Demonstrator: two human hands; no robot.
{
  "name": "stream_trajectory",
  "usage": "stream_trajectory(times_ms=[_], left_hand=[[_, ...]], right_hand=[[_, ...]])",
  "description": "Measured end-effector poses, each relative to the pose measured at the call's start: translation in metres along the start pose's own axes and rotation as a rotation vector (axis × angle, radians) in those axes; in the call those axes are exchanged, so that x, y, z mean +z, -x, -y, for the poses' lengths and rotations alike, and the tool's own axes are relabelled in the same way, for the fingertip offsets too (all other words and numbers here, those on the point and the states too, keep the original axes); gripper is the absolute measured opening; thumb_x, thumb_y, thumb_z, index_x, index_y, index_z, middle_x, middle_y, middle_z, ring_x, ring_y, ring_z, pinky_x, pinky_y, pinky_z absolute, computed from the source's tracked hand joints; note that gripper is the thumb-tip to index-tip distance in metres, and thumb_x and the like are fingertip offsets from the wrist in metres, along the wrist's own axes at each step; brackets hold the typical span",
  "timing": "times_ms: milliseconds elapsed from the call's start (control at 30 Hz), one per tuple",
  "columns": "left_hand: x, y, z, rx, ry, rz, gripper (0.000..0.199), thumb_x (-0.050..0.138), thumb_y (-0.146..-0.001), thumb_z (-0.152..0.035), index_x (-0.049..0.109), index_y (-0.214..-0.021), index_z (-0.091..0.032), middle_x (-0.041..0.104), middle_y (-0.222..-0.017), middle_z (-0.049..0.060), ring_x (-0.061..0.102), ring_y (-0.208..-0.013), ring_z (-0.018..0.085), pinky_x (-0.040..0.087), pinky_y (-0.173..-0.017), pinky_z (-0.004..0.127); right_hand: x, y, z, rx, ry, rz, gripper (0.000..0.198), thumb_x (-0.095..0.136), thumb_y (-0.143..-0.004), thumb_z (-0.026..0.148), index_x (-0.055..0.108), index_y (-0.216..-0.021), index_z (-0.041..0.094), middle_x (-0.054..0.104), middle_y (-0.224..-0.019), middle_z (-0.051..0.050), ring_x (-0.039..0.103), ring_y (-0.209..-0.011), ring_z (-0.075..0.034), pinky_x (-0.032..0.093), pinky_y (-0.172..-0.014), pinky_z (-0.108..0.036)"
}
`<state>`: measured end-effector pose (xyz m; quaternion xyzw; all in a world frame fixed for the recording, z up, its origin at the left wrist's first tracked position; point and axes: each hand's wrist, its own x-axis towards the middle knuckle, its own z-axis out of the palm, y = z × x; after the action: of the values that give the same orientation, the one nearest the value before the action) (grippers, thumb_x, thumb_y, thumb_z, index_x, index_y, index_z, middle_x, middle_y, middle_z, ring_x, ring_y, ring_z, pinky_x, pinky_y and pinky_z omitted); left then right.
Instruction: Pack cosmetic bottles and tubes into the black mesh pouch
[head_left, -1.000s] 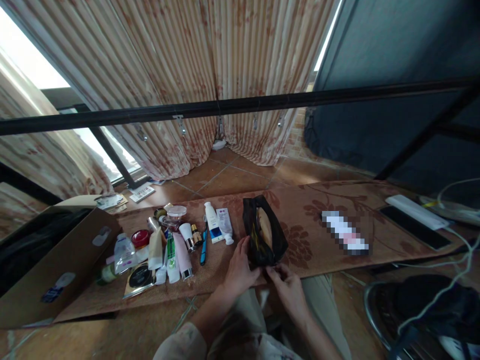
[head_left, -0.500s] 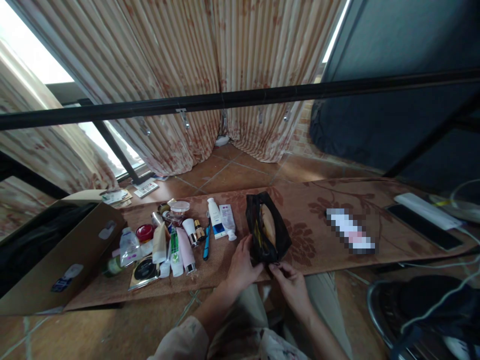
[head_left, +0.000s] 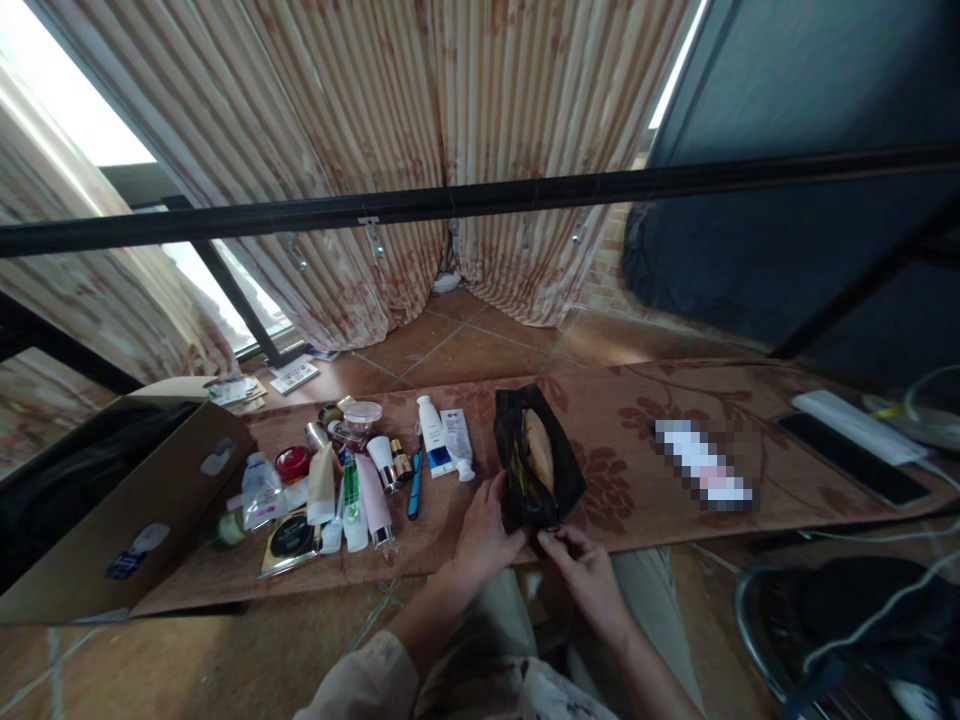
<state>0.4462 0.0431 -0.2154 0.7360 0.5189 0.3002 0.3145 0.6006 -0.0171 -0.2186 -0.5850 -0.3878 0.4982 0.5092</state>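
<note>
A black zip pouch [head_left: 566, 455] lies on the cloth-covered table in front of me, its top gaping. Inside it shows something beige [head_left: 538, 447]; its kind is unclear. My left hand [head_left: 486, 530] grips the near left side of the pouch, fingers along its wall and thumb at the near end. With thumb and fingers pinched together, my right hand [head_left: 583, 572] holds the pouch's near end, by the zip. Left of the pouch lie a white and grey tube [head_left: 456, 440], a white bottle [head_left: 431, 425] and a blue toothbrush [head_left: 415, 483].
Several cosmetics, among them a pink tube [head_left: 373, 497] and a black round compact [head_left: 291, 537], crowd the left side. A cardboard box [head_left: 176, 500] stands at the far left. On the right are a blurred-out object [head_left: 701, 465] and a dark phone-like slab [head_left: 855, 458]. A black rail [head_left: 480, 202] crosses behind.
</note>
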Motion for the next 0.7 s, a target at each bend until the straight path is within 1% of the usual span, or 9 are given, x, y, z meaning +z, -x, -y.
stream_trajectory(times_ms=[100,300,433,567,700], left_hand=[[-0.001,0.000,0.000,-0.013,-0.005,0.008,0.079,0.069,-0.070,-0.027,0.033,-0.140,-0.018,0.050,-0.128,0.011,0.049,-0.120,0.026,0.042,-0.103,0.041],[-0.002,0.000,-0.001,0.001,0.018,0.011,0.077,0.067,-0.070,-0.024,0.034,-0.139,-0.019,0.050,-0.128,0.010,0.049,-0.120,0.025,0.041,-0.103,0.039],[-0.003,0.000,-0.002,-0.010,0.014,0.009,0.079,0.068,-0.069,-0.024,0.034,-0.140,-0.020,0.051,-0.127,0.010,0.049,-0.119,0.025,0.041,-0.102,0.040],[-0.004,0.000,-0.003,-0.020,0.003,0.013,0.080,0.068,-0.068,-0.024,0.034,-0.140,-0.019,0.052,-0.127,0.010,0.050,-0.119,0.025,0.041,-0.102,0.039],[-0.003,0.000,-0.005,-0.020,-0.024,0.014,0.080,0.069,-0.068,-0.025,0.034,-0.140,-0.020,0.054,-0.128,0.010,0.051,-0.119,0.025,0.041,-0.102,0.040]], right_hand=[[0.000,0.001,0.002,0.007,-0.019,-0.004,0.035,0.073,-0.068,0.051,0.069,-0.069,0.016,0.064,-0.068,-0.003,0.054,-0.069,-0.015,0.040,-0.065,-0.025],[0.000,0.000,-0.003,0.014,-0.061,-0.008,0.037,0.072,-0.069,0.052,0.069,-0.070,0.015,0.062,-0.066,-0.001,0.050,-0.064,-0.013,0.038,-0.061,-0.024],[-0.001,0.001,-0.007,-0.010,-0.055,0.017,0.037,0.070,-0.071,0.051,0.068,-0.065,0.015,0.060,-0.066,-0.001,0.048,-0.064,-0.013,0.037,-0.060,-0.024],[-0.001,0.006,-0.003,-0.020,-0.048,0.017,0.037,0.068,-0.074,0.051,0.067,-0.062,0.016,0.062,-0.067,-0.002,0.050,-0.066,-0.013,0.038,-0.061,-0.024],[-0.001,0.015,0.007,0.043,-0.016,0.000,0.040,0.065,-0.075,0.055,0.068,-0.067,0.016,0.059,-0.060,-0.002,0.044,-0.054,-0.010,0.032,-0.051,-0.023]])
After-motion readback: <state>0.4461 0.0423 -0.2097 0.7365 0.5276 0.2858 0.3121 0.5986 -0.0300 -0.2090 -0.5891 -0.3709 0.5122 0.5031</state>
